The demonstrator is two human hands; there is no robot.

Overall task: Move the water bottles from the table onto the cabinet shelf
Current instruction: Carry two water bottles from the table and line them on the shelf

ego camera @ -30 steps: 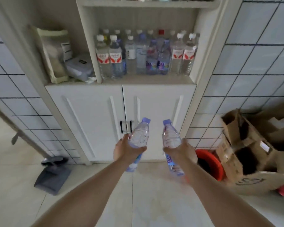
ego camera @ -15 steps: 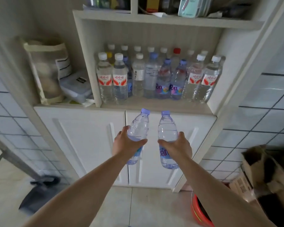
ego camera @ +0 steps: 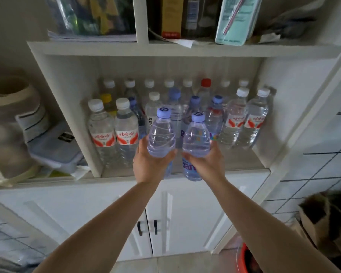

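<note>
Your single head camera looks forward and slightly down, close to the cabinet shelf [ego camera: 185,172], both forearms reaching up from the lower edge toward it.

We note a white cabinet shelf [ego camera: 185,170] above two closed doors, split by an upright divider [ego camera: 81,123]. In the right compartment, water bottles stand upright in rows: two red-labelled bottles with white caps [ego camera: 114,133] at front left, two more of the same kind [ego camera: 244,119] at front right, purple-capped bottles [ego camera: 195,104] between them, and a back row of white caps with one red-capped bottle [ego camera: 205,85]. A yellow-capped bottle [ego camera: 106,101] stands behind the front left pair. In the left compartment, a lidded plastic box [ego camera: 53,146] lies beside a beige bag [ego camera: 10,123]. The front strip of the shelf board is bare.
</note>
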